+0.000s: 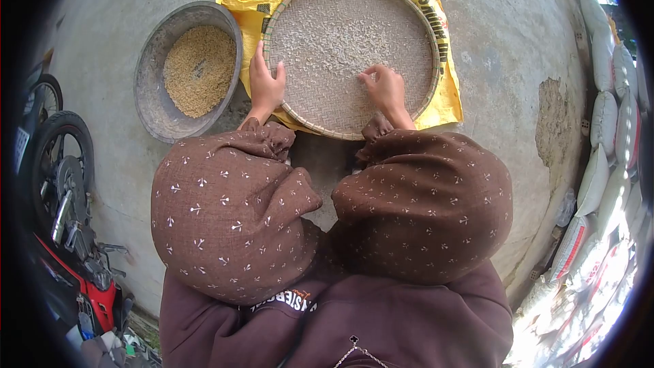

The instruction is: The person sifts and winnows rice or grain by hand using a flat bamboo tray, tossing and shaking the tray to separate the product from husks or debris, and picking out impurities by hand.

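Note:
A round woven winnowing tray point(327, 99) sits in front of me, with pale grains point(340, 44) scattered over its middle and upper part. My left hand point(266, 85) holds the tray's left rim, fingers along the outer side and thumb on the inner side. Over the right half of the tray, my right hand point(385, 86) has its thumb and fingertips pinched together at the lower edge of the grains. Whatever is between those fingertips is too small to make out. Beneath the tray lies a yellow printed sack point(446, 99), showing around the edges.
Left of the tray stands a grey basin point(146, 88) of golden-brown grain point(199, 71). A motorcycle point(68, 184) is parked at the far left. Stacked white sacks point(604, 123) line the right side. The concrete floor point(511, 41) has a rough patch point(553, 123).

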The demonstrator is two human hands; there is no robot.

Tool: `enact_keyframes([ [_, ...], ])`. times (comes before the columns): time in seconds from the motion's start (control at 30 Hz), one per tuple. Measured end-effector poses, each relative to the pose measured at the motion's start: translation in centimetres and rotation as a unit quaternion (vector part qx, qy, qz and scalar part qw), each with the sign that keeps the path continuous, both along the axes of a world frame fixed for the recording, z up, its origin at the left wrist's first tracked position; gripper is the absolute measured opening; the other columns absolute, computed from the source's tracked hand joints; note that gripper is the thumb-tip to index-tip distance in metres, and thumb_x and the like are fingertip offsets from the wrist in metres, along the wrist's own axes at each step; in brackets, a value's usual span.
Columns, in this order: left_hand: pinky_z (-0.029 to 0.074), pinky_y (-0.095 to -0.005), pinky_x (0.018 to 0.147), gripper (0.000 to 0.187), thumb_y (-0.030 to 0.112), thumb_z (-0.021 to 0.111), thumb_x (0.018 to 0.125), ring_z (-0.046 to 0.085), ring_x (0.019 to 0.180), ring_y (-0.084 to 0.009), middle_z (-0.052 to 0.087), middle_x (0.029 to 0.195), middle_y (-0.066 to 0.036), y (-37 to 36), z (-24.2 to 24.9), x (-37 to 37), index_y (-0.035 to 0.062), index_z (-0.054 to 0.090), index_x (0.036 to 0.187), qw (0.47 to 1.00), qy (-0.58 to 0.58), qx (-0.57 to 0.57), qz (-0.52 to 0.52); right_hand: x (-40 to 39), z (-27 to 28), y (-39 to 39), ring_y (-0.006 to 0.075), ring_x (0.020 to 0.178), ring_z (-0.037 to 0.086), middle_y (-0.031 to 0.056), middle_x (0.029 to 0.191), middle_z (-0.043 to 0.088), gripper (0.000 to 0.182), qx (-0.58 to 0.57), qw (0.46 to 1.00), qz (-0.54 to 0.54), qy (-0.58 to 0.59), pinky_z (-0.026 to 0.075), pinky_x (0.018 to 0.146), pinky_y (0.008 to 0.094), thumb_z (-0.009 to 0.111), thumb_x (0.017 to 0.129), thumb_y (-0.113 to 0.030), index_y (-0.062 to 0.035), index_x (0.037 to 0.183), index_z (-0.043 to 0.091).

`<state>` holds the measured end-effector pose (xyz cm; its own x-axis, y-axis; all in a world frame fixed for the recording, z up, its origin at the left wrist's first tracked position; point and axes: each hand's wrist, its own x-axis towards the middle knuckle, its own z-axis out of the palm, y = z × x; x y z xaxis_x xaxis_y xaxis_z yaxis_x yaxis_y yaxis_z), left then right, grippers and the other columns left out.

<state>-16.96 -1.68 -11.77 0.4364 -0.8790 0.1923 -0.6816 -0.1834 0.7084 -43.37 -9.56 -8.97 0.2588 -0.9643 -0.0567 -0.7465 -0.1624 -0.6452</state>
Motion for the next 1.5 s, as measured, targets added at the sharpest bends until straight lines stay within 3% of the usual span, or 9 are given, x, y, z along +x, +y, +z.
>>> enact_keyframes([
  [0.2, 0.034, -0.0434, 0.106, 0.067, 0.019, 0.060, 0.089, 0.043, 0.125, -0.0381, 0.044, 0.136, -0.023, 0.0, -0.3, 0.0, 0.0010, 0.027, 0.145, 1.000, -0.010, -0.012, 0.001, -1.0, 0.0, -0.7, 0.0145, 0.049, 0.050, 0.0024, 0.062, 0.058, 0.026, 0.163, 0.982, -0.038, -0.089, 0.041, 0.048, 0.0321, 0.074, 0.083, -0.027, -0.0030, 0.089, 0.068],
  [0.43, 0.033, -0.0431, 0.107, 0.067, 0.019, 0.059, 0.089, 0.042, 0.127, -0.0379, 0.043, 0.138, -0.023, 0.0, -0.3, 0.0, 0.0010, 0.028, 0.145, 1.000, -0.005, -0.004, 0.003, -4.6, 0.8, 0.0, 0.0067, 0.046, 0.028, -0.0035, 0.061, 0.034, 0.017, 0.518, 0.432, 0.074, -0.734, 0.024, 0.041, 0.0237, 0.045, 0.086, -0.022, -0.0073, 0.076, 0.043],
  [0.57, 0.033, -0.0429, 0.107, 0.067, 0.019, 0.059, 0.089, 0.042, 0.127, -0.0378, 0.042, 0.138, -0.023, 0.0, -0.3, 0.0, 0.0010, 0.027, 0.145, 1.000, -0.006, -0.014, -0.001, -4.5, 1.9, -0.6, 0.0060, 0.046, 0.028, -0.0053, 0.059, 0.033, 0.020, 0.551, 0.473, 0.037, -0.686, 0.022, 0.042, 0.0228, 0.051, 0.087, -0.025, -0.0056, 0.081, 0.048],
  [0.67, 0.032, -0.0427, 0.108, 0.067, 0.019, 0.059, 0.089, 0.042, 0.128, -0.0375, 0.041, 0.140, -0.023, 0.1, 0.0, 0.1, 0.0010, 0.027, 0.145, 1.000, 0.008, -0.002, -0.001, -4.1, 2.3, -1.4, 0.0126, 0.045, 0.041, -0.0010, 0.055, 0.043, 0.025, 0.487, 0.714, -0.031, -0.501, 0.031, 0.043, 0.0279, 0.061, 0.087, -0.028, -0.0031, 0.088, 0.057],
  [0.73, 0.032, -0.0425, 0.108, 0.067, 0.019, 0.059, 0.089, 0.041, 0.129, -0.0370, 0.040, 0.141, -0.023, 0.1, 0.1, 0.0, 0.0010, 0.027, 0.145, 1.000, 0.014, 0.017, 0.002, -3.4, 2.0, -1.3, 0.0225, 0.052, 0.055, 0.0066, 0.058, 0.054, 0.023, 0.003, 0.999, 0.046, 0.027, 0.042, 0.051, 0.0362, 0.069, 0.085, -0.028, -0.0073, 0.095, 0.065],
  [1.2, 0.033, -0.0445, 0.107, 0.067, 0.020, 0.057, 0.090, 0.041, 0.127, -0.0384, 0.042, 0.136, -0.023, 0.0, -0.3, 0.0, 0.0016, 0.025, 0.146, 1.000, 0.000, -0.008, -0.008, -2.4, 1.1, -2.2, 0.0268, 0.064, 0.063, 0.0127, 0.068, 0.064, 0.024, 0.050, 0.997, 0.051, 0.020, 0.047, 0.059, 0.0377, 0.073, 0.082, -0.025, -0.0041, 0.093, 0.066],
  [1.3, 0.033, -0.0446, 0.107, 0.067, 0.020, 0.057, 0.090, 0.041, 0.127, -0.0388, 0.042, 0.136, -0.024, 0.0, -0.2, 0.1, 0.0015, 0.025, 0.146, 1.000, -0.002, -0.006, -0.009, -3.8, 1.3, -1.9, 0.0150, 0.052, 0.049, 0.0017, 0.058, 0.052, 0.021, 0.234, 0.945, 0.015, -0.227, 0.037, 0.048, 0.0298, 0.067, 0.085, -0.021, -0.0018, 0.084, 0.060],
  [1.37, 0.033, -0.0446, 0.107, 0.067, 0.020, 0.057, 0.090, 0.041, 0.126, -0.0390, 0.042, 0.136, -0.024, 0.0, -0.3, 0.1, 0.0015, 0.024, 0.146, 1.000, 0.000, -0.004, -0.010, -5.2, 1.5, -1.4, 0.0064, 0.047, 0.030, -0.0057, 0.058, 0.037, 0.019, 0.468, 0.622, 0.007, -0.628, 0.023, 0.044, 0.0230, 0.057, 0.089, -0.020, -0.0066, 0.077, 0.051],
  [1.5, 0.033, -0.0449, 0.107, 0.067, 0.020, 0.056, 0.090, 0.042, 0.126, -0.0389, 0.042, 0.135, -0.024, 0.0, -0.3, 0.0, 0.0014, 0.025, 0.146, 1.000, -0.001, -0.010, -0.008, -5.5, 0.8, -0.6, 0.0053, 0.044, 0.025, -0.0035, 0.063, 0.036, 0.025, 0.485, 0.473, 0.037, -0.734, 0.021, 0.042, 0.0211, 0.045, 0.095, -0.025, -0.0102, 0.075, 0.045],
])
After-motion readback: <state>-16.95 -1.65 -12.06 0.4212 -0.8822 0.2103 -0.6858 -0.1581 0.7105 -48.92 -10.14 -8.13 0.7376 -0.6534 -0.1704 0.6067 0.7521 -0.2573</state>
